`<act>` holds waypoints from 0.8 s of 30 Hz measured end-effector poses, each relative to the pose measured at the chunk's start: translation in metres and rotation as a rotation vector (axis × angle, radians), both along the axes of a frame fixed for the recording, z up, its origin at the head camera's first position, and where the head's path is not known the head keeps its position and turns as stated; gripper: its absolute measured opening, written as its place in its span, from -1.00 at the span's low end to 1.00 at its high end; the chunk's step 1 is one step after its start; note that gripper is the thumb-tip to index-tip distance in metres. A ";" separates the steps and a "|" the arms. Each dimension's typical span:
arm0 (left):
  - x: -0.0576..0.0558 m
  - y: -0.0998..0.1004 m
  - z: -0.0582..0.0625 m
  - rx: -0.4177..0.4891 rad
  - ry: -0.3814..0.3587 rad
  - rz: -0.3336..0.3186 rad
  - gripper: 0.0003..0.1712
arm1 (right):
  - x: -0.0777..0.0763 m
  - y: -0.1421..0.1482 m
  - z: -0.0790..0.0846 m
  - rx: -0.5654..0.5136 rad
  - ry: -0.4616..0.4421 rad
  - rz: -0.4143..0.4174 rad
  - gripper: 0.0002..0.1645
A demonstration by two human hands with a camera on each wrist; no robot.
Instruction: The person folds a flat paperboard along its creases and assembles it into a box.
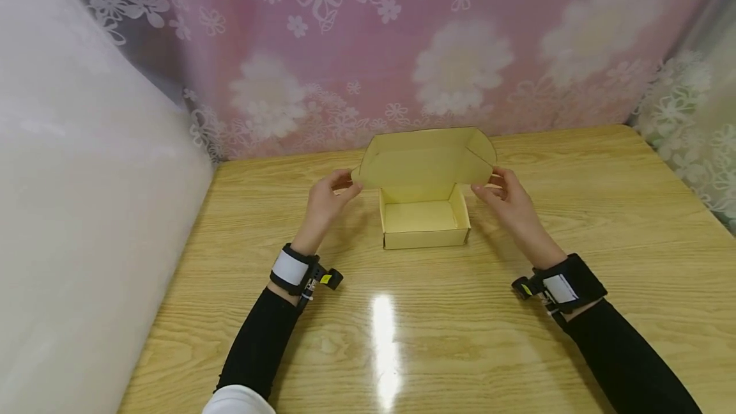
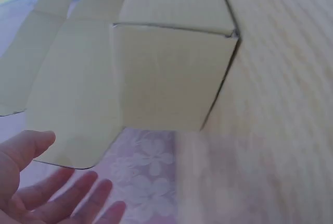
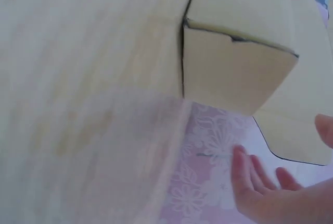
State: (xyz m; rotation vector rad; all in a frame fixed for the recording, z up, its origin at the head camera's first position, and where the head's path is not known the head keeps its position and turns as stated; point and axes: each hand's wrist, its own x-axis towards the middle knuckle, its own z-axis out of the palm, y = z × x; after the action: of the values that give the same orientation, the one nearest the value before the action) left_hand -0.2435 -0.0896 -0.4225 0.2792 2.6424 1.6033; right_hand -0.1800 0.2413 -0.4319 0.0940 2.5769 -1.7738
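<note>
While the box (image 1: 427, 239) sits open towards the worktop's (image 1: 448, 324) far edge, well in from its far corners, the head view shows us left hand (image 1: 330, 197) and right hand (image 1: 508, 203) at the raised lid's (image 1: 425, 158) ends; closing seems in hand. In the left wrist view, we see thumb and fingers apart around the lid's edge. In the right wrist view, they part around a flap (image 3: 291, 138), which we likely must bend inward next.

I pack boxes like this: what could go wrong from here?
The raised pale-yellow cardboard lid could crease if the left hand and right hand at its sides push unevenly. Its side flaps might catch on the pale-yellow rectangular cardboard box if lowered askew. The box might slide, with both hands at the lid.
</note>
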 end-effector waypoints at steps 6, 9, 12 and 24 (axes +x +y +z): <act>0.005 -0.001 0.012 0.079 0.153 0.014 -0.65 | -0.001 -0.003 0.006 -0.007 0.150 -0.051 -0.28; 0.006 0.001 0.015 0.064 0.183 0.047 -0.70 | -0.001 -0.006 0.005 -0.037 0.200 -0.058 -0.36; 0.005 0.002 0.015 0.041 0.202 0.078 -0.73 | -0.002 -0.008 0.005 -0.087 0.237 -0.066 -0.38; 0.008 0.002 0.017 -0.023 0.264 0.093 -0.75 | -0.009 -0.011 0.003 -0.094 0.331 -0.174 -0.55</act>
State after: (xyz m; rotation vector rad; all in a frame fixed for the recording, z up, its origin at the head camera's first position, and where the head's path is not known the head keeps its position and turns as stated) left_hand -0.2356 -0.0872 -0.4054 0.3993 2.9060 1.6674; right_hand -0.1888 0.2308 -0.4284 0.0248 2.7721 -2.1337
